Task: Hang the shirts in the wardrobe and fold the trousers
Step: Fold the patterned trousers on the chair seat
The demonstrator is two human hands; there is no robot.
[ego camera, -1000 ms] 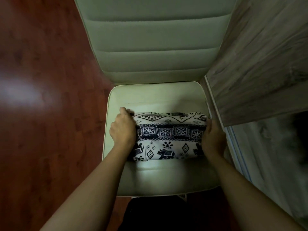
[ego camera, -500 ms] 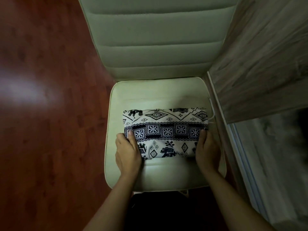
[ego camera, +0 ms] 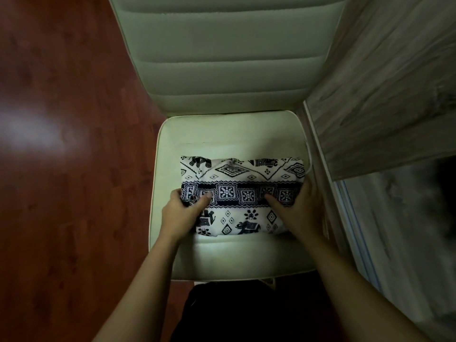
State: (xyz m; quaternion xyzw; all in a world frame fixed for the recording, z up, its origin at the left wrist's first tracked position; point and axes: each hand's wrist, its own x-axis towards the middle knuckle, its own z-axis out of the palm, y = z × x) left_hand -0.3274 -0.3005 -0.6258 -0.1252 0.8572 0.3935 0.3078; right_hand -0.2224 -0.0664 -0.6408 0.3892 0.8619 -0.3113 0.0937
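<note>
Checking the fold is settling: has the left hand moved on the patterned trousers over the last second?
Yes. The left hand slid from the far left corner of the trousers back toward the chair seat's front edge, now gripping the near left corner.

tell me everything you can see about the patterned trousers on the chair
The folded white trousers with dark navy elephant and diamond print look like thin, soft woven cloth. They form a compact, roughly rectangular bundle lying flat across the middle of the pale cream padded chair seat, with a dark band of square motifs running across the centre. A thin white cord trails from the right end. The left hand grips the near-left corner, thumb on top; the right hand grips the right end, thumb on the band.
</note>
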